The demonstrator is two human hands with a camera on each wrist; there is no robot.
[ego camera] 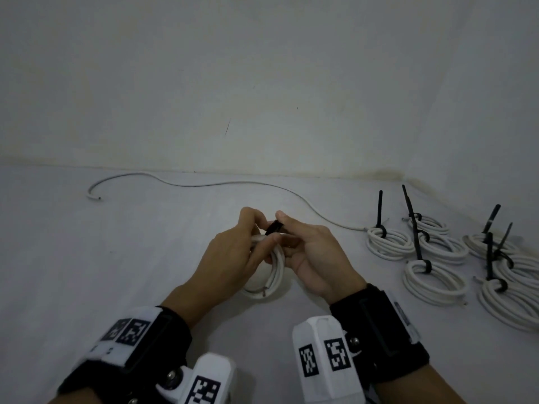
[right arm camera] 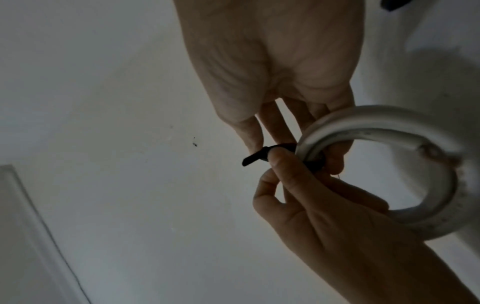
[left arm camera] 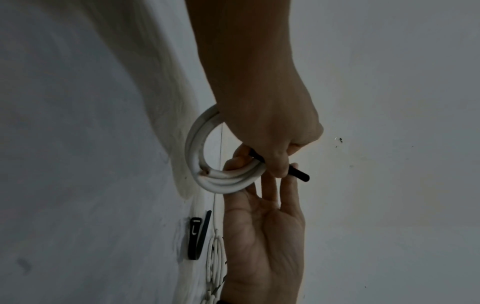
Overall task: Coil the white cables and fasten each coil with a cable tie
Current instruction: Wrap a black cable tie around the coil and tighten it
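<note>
Bare left hand [ego camera: 230, 255] and right hand [ego camera: 316, 258]. Behind each hand a black wrist strap [ego camera: 388, 325] carries a white camera housing [ego camera: 323, 360] with black-and-white square fiducial markers [ego camera: 337, 354] and silver screws [ego camera: 354, 341].

Head downward; wrists close on hands [ego camera: 274, 252]

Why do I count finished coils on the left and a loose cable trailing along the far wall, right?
Wrong side. The head view shows the finished coils with black ties on the right; the loose cable does trail along the far wall.
</note>
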